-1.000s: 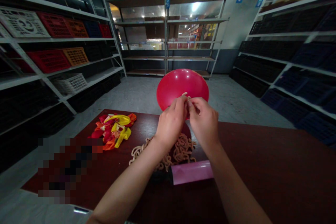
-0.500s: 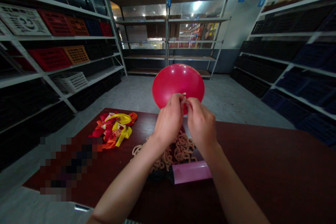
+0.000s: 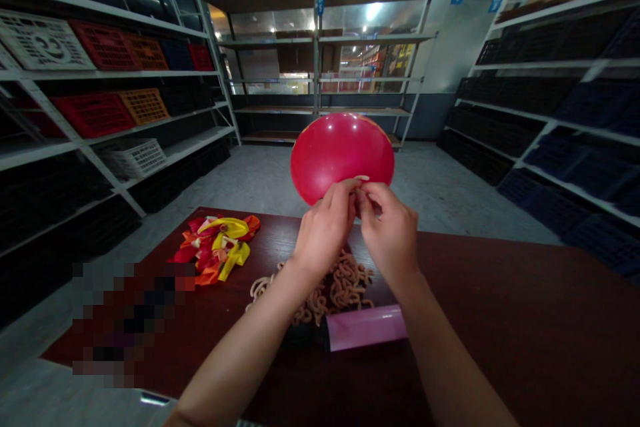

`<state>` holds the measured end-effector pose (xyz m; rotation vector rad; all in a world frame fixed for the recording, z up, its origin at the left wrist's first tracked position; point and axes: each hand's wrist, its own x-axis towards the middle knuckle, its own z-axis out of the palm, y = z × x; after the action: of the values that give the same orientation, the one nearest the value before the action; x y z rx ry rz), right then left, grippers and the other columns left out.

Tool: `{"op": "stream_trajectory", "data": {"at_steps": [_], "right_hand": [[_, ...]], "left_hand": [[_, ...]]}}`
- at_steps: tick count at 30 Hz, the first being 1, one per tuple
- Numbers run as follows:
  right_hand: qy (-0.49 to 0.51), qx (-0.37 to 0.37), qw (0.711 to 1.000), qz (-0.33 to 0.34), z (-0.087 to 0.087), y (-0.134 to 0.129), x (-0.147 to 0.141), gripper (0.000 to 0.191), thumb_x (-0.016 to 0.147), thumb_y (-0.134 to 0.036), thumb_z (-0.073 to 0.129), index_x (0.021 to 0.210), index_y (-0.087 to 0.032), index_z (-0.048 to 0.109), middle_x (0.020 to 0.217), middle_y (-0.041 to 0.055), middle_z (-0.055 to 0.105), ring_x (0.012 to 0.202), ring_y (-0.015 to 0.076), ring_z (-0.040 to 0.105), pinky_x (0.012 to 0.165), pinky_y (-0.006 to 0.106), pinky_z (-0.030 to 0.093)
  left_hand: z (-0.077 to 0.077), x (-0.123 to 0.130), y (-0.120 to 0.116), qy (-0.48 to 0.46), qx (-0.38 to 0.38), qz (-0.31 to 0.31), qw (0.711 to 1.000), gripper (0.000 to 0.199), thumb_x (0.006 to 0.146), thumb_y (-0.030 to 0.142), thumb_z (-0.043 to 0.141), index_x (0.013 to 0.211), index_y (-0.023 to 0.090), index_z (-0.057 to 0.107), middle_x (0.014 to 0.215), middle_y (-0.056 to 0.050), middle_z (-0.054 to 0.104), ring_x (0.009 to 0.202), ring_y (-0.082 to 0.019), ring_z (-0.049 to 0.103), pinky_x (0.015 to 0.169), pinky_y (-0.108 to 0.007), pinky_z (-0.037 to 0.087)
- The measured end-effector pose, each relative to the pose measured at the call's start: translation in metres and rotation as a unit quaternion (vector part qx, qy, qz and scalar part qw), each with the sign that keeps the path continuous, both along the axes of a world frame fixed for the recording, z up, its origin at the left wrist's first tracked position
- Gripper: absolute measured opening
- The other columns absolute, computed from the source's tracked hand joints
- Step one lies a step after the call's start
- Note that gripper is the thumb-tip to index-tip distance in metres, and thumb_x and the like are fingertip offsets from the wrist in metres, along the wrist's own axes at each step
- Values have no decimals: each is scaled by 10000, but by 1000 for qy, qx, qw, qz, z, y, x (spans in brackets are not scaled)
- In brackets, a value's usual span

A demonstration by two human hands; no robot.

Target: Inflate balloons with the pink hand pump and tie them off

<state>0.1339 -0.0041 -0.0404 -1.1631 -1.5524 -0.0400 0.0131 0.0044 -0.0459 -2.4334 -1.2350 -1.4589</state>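
Red balloon [image 3: 335,153] centre frame, left hand [image 3: 324,227] and right hand [image 3: 393,237] at its lower edge, fingers pinched together, exact grip hidden; pale strand [image 3: 362,177] pokes out there; pink cylinder [image 3: 367,328] lower centre on table [image 3: 490,293]

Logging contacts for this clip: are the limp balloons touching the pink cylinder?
Apart. In the head view, the limp balloons lie left of the pink cylinder, with bare tabletop between.

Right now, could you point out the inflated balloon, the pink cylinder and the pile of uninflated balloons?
Inflated balloon [image 3: 337,153]: head view, middle of its red side.
Pink cylinder [image 3: 365,329]: head view, its visible barrel.
Uninflated balloons [image 3: 233,228]: head view, a yellow one atop the pile.
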Motion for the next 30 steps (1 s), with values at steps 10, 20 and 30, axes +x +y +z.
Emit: {"op": "stream_trajectory", "data": {"at_steps": [10, 20, 30], "right_hand": [[-55, 33, 997, -32, -8, 4, -4, 199, 964, -239, 457, 981, -211, 653, 946, 61, 761, 857, 189, 719, 760, 316, 530], [-98, 63, 993, -18, -12, 1, -7, 253, 998, -226, 414, 1110, -214, 641, 1049, 72, 751, 967, 188, 707, 873, 340, 540], [-89, 67, 994, 13, -11, -1, -6, 242, 983, -263, 460, 1063, -234, 686, 1021, 55, 759, 931, 186, 707, 890, 362, 540]], "left_hand": [[8, 1, -4, 36, -58, 73, 995, 192, 1036, 273, 399, 1125, 138, 503, 1013, -128, 692, 816, -210, 698, 640, -300, 545], [18, -4, -11, 36, -81, 80, 993, 181, 1035, 266, 362, 1059, 149, 499, 910, -125, 679, 714, -210, 681, 612, -311, 534], [23, -19, -6, -52, -147, -16, 988, 160, 997, 258, 408, 923, 197, 536, 801, -59, 656, 724, -194, 626, 676, -331, 507]]}}
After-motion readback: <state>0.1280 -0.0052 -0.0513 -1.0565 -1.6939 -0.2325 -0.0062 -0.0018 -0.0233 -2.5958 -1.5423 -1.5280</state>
